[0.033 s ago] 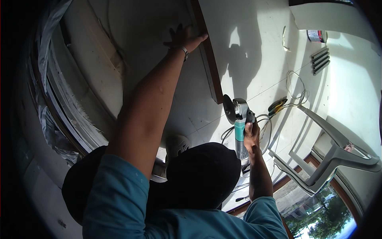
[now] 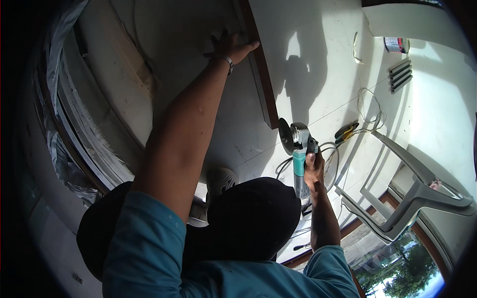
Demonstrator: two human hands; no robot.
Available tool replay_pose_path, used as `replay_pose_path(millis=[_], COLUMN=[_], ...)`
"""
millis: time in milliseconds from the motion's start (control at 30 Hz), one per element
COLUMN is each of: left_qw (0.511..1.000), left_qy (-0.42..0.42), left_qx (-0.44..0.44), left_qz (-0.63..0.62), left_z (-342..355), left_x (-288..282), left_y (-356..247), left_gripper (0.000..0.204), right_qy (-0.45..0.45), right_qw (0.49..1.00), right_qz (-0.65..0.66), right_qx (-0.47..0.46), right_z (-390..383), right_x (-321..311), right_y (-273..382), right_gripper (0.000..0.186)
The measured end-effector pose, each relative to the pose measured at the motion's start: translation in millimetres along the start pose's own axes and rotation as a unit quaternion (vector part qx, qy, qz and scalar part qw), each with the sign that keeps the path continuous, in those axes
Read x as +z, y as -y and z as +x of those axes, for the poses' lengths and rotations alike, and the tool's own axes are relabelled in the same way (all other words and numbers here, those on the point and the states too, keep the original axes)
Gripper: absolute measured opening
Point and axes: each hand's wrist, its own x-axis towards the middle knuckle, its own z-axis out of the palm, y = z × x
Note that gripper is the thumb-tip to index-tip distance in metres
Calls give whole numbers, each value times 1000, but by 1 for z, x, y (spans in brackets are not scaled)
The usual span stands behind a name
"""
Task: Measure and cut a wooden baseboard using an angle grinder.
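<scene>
My right hand (image 2: 314, 171) is wrapped around the body of a teal and grey angle grinder (image 2: 299, 159). Its dark disc (image 2: 285, 136) faces left, close to the near end of a long brown board (image 2: 268, 102); whether they touch I cannot tell. Farther up, my left hand (image 2: 231, 48) lies against that board, its thumb stretched onto the edge and its other fingers spread in the shade to the left. A band circles the left wrist.
Cables (image 2: 338, 159) loop right of the grinder beside yellow-and-black pliers (image 2: 346, 132). A grey chair frame (image 2: 422, 198) stands at the right. Dark bars (image 2: 400, 77) and a can (image 2: 396, 45) are at the far right. Plastic-covered panels (image 2: 74, 124) line the left.
</scene>
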Motion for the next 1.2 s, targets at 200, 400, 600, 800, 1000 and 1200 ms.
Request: replay_pose_path(millis=[200,400,600,800,1000,1200], left_qw=[990,991,990,989,996,986], left_qy=[93,87,102,106,49,116], left_qx=[66,70,75,66,66,70], left_qz=[-85,-76,-69,-85,-38,-101], left_z=[11,9,11,5,11,19], left_x=[6,4,2,4,13,21], left_y=[14,12,16,9,18,23], left_gripper=[87,85,85,83,82,80], right_qy=[7,13,9,-2,20,20], right_qw=[1000,1000,999,1000,998,999], right_qz=[-10,-19,-34,-27,-46,-33], right_qx=[21,18,20,12,34,21], right_z=[1,4,1,1,2,2], right_x=[-3,-5,-2,-2,-3,-5], right_y=[5,7,13,10,4,4], right_gripper=[91,90,86,86,85,81])
